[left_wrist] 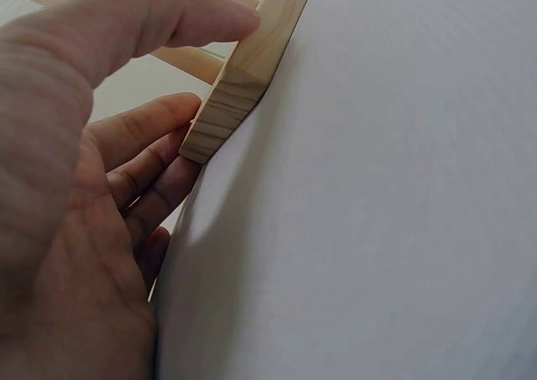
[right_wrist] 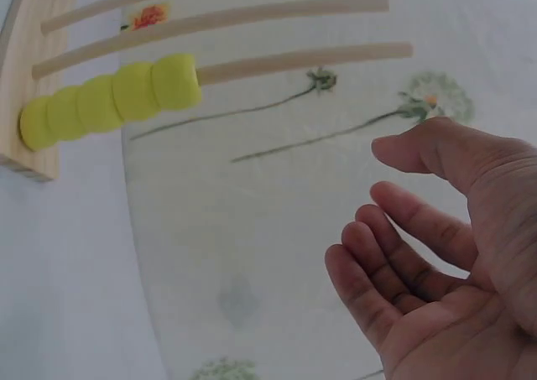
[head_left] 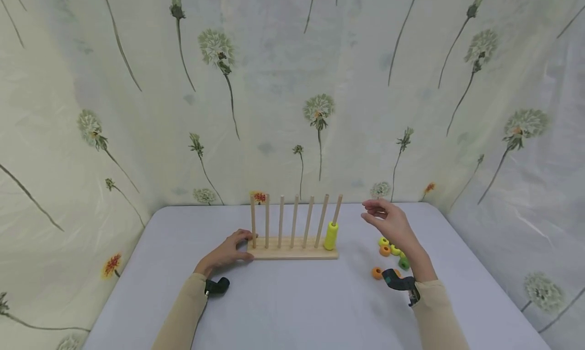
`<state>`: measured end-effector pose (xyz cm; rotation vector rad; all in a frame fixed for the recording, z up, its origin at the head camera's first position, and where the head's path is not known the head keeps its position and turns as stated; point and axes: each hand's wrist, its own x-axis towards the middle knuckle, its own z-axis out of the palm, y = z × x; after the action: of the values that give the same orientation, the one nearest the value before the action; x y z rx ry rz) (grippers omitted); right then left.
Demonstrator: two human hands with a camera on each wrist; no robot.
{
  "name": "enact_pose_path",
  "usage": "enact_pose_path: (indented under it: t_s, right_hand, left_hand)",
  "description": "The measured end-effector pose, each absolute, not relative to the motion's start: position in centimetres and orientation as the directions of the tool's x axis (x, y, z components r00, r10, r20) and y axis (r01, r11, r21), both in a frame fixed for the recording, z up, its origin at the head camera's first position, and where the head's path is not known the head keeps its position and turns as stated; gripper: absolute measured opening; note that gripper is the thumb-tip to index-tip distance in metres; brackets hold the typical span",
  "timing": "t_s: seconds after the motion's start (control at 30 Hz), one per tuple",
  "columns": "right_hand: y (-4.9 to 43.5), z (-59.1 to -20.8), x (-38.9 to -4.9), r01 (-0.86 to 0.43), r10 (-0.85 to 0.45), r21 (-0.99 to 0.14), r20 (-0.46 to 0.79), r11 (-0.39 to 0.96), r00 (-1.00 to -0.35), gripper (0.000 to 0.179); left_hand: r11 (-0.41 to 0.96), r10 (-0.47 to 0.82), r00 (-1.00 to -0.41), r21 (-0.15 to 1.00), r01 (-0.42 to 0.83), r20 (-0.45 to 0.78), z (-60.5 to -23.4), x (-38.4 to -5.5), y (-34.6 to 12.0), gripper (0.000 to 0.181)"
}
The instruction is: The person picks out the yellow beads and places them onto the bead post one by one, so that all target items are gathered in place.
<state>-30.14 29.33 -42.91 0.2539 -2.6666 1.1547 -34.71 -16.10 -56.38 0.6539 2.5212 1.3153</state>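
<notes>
While aloft, right hand [head_left: 389, 220] loosely curved.

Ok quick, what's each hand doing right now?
Left hand: holding one end of the wooden base.
Right hand: open, in the air, holding nothing.

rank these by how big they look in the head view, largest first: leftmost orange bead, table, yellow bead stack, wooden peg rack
1. table
2. wooden peg rack
3. yellow bead stack
4. leftmost orange bead
</notes>
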Motion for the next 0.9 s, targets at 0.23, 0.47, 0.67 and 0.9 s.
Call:
enact_pose_path:
  t_s: [0.23, 0.47, 0.67, 0.9]
  right_hand:
    - [32.2, -43.8, -29.3, -0.214, -0.034, -0.694, 0.263, 0.688, -0.964, 0.046]
    - [35.2, -44.7, -28.3, -0.144, 0.032, -0.685, 0.237, 0.714, -0.971, 0.047]
    - [37.7, -45.9, -27.7, -0.107, 0.073, -0.662, 0.237, 0.742, -0.969, 0.048]
    - [39.6, -47.2, -27.1, -0.046, 0.107, -0.658, 0.191, 0.752, -0.976, 0.05]
  left_hand:
    - [0.495, 0.485, -0.874, 0.82, 0.287, 0.013, -56.5, -34.8, -16.2, 0.066]
    - [0.49, 0.498, -0.866, 0.814, 0.313, 0.034, -56.4, -34.7, -16.1, 0.063]
    - [0.488, 0.499, -0.866, 0.817, 0.306, 0.026, -56.2, -34.5, -16.1, 0.064]
    - [0.486, 0.501, -0.865, 0.817, 0.312, 0.032, -56.3, -34.6, -16.1, 0.063]
